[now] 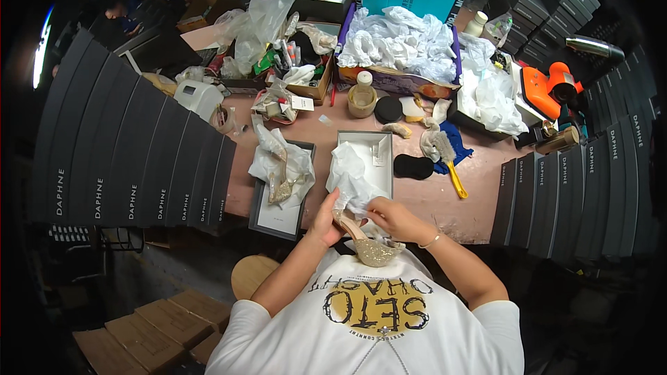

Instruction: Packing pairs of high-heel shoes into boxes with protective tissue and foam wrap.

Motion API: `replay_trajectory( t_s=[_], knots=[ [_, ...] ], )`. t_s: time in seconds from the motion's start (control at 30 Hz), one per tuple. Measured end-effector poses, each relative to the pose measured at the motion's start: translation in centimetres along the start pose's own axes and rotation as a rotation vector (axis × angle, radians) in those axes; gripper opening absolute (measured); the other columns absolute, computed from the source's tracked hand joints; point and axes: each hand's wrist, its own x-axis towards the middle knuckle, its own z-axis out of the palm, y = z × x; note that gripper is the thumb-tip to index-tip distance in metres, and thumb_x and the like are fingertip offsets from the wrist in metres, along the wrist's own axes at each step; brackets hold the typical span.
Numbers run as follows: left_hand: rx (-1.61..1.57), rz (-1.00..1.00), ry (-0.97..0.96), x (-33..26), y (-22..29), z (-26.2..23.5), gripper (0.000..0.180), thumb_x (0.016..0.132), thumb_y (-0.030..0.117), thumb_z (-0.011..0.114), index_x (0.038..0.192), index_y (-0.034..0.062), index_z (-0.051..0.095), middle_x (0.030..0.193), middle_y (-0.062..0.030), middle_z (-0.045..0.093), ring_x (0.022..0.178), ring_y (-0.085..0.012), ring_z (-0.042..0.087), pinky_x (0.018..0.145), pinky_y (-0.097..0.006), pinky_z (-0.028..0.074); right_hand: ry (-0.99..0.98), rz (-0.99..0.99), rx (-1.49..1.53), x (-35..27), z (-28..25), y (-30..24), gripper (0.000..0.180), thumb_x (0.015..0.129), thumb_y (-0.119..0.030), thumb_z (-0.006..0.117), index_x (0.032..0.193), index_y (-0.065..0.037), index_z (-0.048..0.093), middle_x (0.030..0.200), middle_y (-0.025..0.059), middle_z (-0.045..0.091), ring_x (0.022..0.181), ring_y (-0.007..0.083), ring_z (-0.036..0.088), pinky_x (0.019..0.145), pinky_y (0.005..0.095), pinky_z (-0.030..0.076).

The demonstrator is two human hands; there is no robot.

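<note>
A gold glitter high-heeled shoe is tilted close to my chest, its sparkling toe toward me. My left hand is closed around its heel end. White tissue paper bunches over that end and reaches into the open shoe box just beyond. The fingers of my right hand pinch the paper's edge beside the shoe; the fingertips are partly hidden. To the left, a matching gold shoe lies on crumpled tissue in a second open dark box.
Stacked dark shoe boxes wall in the table on the left and right. A yellow-handled brush, a black pad and a jar lie beyond the boxes. Behind stands a carton of crumpled white paper; an orange tool sits right.
</note>
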Motion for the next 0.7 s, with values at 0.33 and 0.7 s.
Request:
replay_trajectory(
  t_s=[0.33,0.7],
  knots=[
    [-0.075,-0.09,-0.05,2.4,-0.9,-1.7,0.059,0.093,0.049,0.046,0.135,0.0093,0.039,0.129,-0.0142,0.049,0.117,-0.0313,0.05,0.093,-0.053,0.044,0.432,0.132,0.214,-2.2,-0.8,-0.1,0.029,0.087,-0.022,0.064,0.107,-0.003,0.055,0.097,0.0088,0.059,0.086,0.0146,0.058,0.068,0.0292,0.048],
    [0.036,-0.188,0.001,2.2,-0.2,0.7,0.053,0.094,0.044,0.048,0.129,0.0057,0.043,0.12,-0.0136,0.055,0.106,-0.0297,0.057,0.087,-0.052,0.05,0.273,0.537,0.564,-2.8,-3.1,6.2,0.023,0.088,-0.019,0.059,0.077,0.001,0.061,0.068,-0.0047,0.055,0.068,0.0068,0.051,0.06,0.0251,0.041]
  ],
)
